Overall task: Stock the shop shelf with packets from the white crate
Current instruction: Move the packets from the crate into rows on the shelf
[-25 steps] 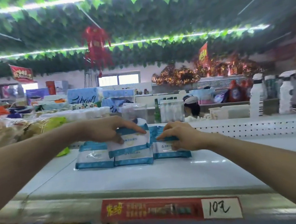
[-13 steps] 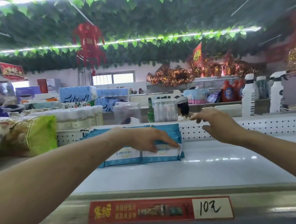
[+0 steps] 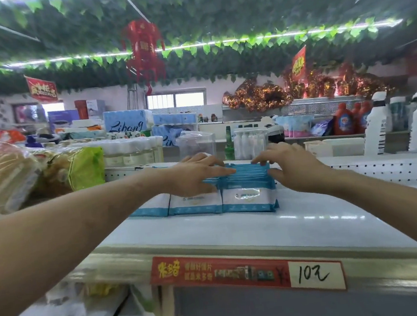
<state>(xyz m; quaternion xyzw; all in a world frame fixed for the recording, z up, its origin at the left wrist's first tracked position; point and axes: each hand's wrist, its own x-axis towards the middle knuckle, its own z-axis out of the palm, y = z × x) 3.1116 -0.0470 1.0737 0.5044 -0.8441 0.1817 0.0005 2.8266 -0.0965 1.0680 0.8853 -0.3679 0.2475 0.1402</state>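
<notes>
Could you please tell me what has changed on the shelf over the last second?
The right hand, lifted clear half a second ago, has come back down onto the right end of the packets. The packets, loose and leaning a second ago, now stand as a tidy block. The left hand stayed on top of them; the shelf and price tag are unchanged.

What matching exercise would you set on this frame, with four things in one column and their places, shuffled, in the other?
Things:
1. blue-and-white packets
2. handwritten price tag
3. red hanging ornament
4. white bottles

Places:
A. hanging from the leafy ceiling
B. on the front edge of the shelf
C. far right, beyond the perforated rail
D. standing in rows on the white shelf

Pairs: 1-D, 2-B, 3-A, 4-C
</notes>
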